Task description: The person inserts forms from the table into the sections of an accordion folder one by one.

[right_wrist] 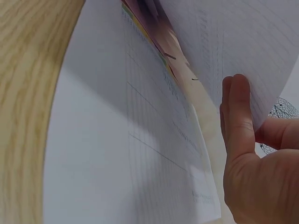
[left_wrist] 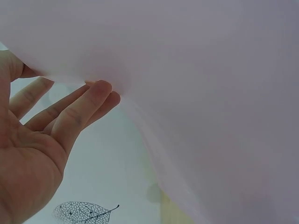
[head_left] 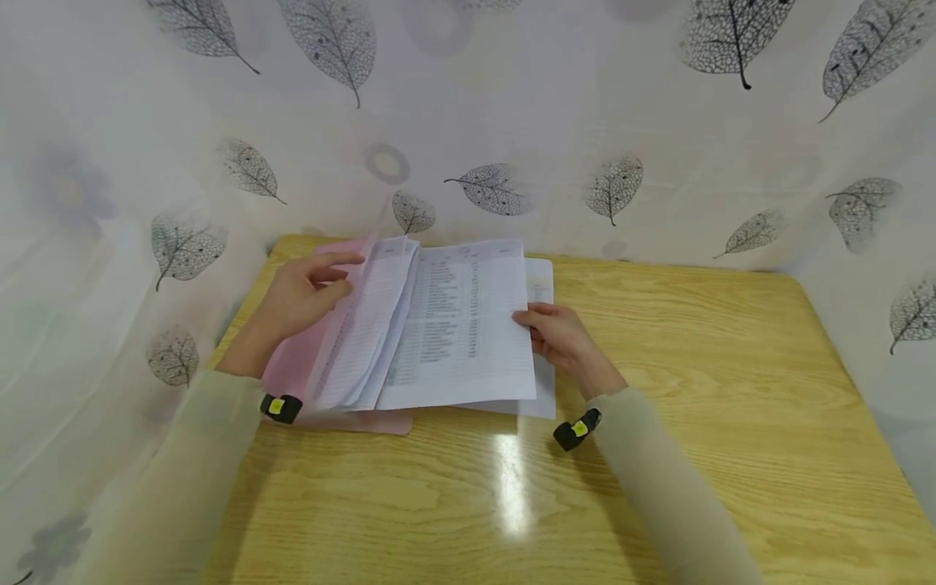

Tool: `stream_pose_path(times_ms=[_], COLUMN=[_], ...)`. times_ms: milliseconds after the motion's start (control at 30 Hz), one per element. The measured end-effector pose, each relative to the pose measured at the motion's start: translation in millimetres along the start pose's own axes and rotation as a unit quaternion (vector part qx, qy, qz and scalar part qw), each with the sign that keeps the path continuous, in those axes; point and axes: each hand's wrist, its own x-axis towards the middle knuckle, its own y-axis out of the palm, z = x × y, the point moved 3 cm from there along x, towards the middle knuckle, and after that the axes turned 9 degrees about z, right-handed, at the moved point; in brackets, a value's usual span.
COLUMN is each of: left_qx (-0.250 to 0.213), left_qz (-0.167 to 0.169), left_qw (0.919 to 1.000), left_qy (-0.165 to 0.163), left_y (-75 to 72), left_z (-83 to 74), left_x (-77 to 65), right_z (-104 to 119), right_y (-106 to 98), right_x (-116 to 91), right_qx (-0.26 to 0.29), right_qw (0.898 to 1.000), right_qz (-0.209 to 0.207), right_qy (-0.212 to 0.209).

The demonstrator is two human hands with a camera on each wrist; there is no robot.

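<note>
A pink folder (head_left: pixel 300 357) lies at the left of the table with several printed sheets in it. My left hand (head_left: pixel 303 296) is over its left side, its extended fingers and thumb against a raised, clear sheet (head_left: pixel 376 231). In the left wrist view the left fingers (left_wrist: pixel 77 119) touch the edge of a pale pinkish sheet (left_wrist: pixel 196 93). My right hand (head_left: pixel 559 337) pinches the right edge of a printed paper sheet (head_left: pixel 468 325) between thumb and fingers, lifting it. Below, another printed sheet (right_wrist: pixel 107 135) lies flat, partly covered.
The wooden table (head_left: pixel 695 390) extends to the right and front of the papers. A pale curtain with leaf prints (head_left: pixel 614 187) hangs behind and along both sides. Coloured page edges (right_wrist: pixel 149 39) show between the sheets in the right wrist view.
</note>
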Motion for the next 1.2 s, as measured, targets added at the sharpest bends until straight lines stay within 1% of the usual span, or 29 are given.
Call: stream_pose_path(times_ms=[200,367,500,633,800,1033,1200], left_qx=[0.003,0.002,0.001,0.000,0.001,-0.006,-0.011], left_qz=[-0.003,-0.008,-0.008,-0.007,-0.009,-0.008,-0.011], left_qw=[1.0000,1.0000,0.9999,0.9999,0.9999,0.9999,0.9998], left_qy=[0.000,0.000,-0.009,-0.014,-0.011,-0.009,-0.011], left_y=[0.0,-0.2,-0.9,-1.5,-2.1,-2.0,-1.6], left_z=[0.9,1.6,1.6,1.0,0.0,0.5,1.5], left_x=[1.4,1.4,0.8,0.9,1.4,1.4,0.9], right_z=[-4.4,-6.3,-6.7,-5.0,-1.9,-2.1,-1.3], right_y=[10.3,18.5,23.8,24.4,21.9,20.2,26.5], right_x=[0.7,0.4,0.7,-1.5,-5.8,-4.2,-0.9], right_qx=[0.001,-0.035,-0.053,-0.053,-0.058,-0.055,-0.050], right_qw=[1.000,0.999,0.998,0.999,0.998,0.998,0.998], right_qz=[-0.004,0.006,0.016,0.009,0.000,0.010,0.022], right_qy=[0.005,0.007,0.007,0.003,-0.002,-0.005,-0.005])
